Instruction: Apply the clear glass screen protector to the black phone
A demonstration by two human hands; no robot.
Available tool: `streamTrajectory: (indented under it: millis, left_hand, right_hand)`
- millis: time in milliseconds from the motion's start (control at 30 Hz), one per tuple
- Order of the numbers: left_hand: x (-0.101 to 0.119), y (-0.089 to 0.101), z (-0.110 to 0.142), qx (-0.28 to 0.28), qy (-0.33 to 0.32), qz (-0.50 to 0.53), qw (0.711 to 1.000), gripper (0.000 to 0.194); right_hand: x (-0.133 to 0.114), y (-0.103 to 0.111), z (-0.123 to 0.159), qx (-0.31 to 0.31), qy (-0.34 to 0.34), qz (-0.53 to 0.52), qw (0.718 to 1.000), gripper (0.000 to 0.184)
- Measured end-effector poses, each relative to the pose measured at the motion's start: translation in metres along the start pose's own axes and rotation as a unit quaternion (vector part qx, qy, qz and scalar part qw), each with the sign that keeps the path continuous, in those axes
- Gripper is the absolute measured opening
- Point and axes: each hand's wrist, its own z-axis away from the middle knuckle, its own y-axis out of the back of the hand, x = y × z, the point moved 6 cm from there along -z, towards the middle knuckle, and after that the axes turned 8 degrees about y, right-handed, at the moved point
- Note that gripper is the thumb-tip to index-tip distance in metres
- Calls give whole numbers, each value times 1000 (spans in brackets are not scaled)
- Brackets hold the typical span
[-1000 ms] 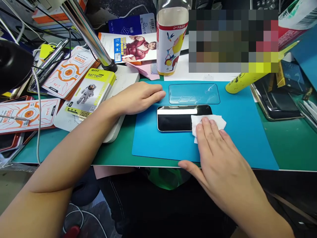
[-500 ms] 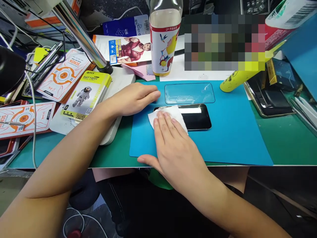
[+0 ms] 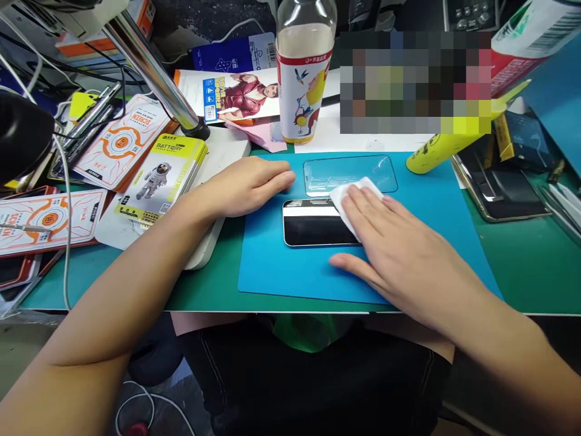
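A smartphone (image 3: 313,229) lies screen up on the blue mat, its black glass catching a white reflection. My right hand (image 3: 390,242) presses a white wipe (image 3: 334,198) onto the phone's right end, fingers flat over the wipe and thumb spread out to the left. The phone's right end is hidden beneath hand and wipe. Just behind the phone lies a clear screen protector (image 3: 349,171) with a dark outline. My left hand (image 3: 254,184) rests left of the protector, thumb and fingers closed together, with nothing visible in it.
The blue mat (image 3: 281,272) covers part of a green table. A bottle (image 3: 302,85) stands behind it, and a yellow tube (image 3: 426,154) leans at the right. On the left are a lamp post (image 3: 149,72), a battery box (image 3: 157,175) and screen boxes (image 3: 122,139).
My right hand and the wipe have slid right along the phone, uncovering its left end. The phone's right end is now covered. My left hand keeps its place.
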Motion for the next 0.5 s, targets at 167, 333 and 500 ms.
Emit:
streamTrajectory:
  millis: [167,333,500]
  left_hand:
    - [2,1,0,11,-11,-2,1000,42]
    - [4,7,-1,65,-23,-9,998,40]
    - [7,11,0,84,-19,-11,996,33]
  right_hand:
    - [21,7,37,37,62,16,997,76]
    - [73,24,40,70,183,-90,976,49]
    - [94,44,-22,60,151,-156,974,40]
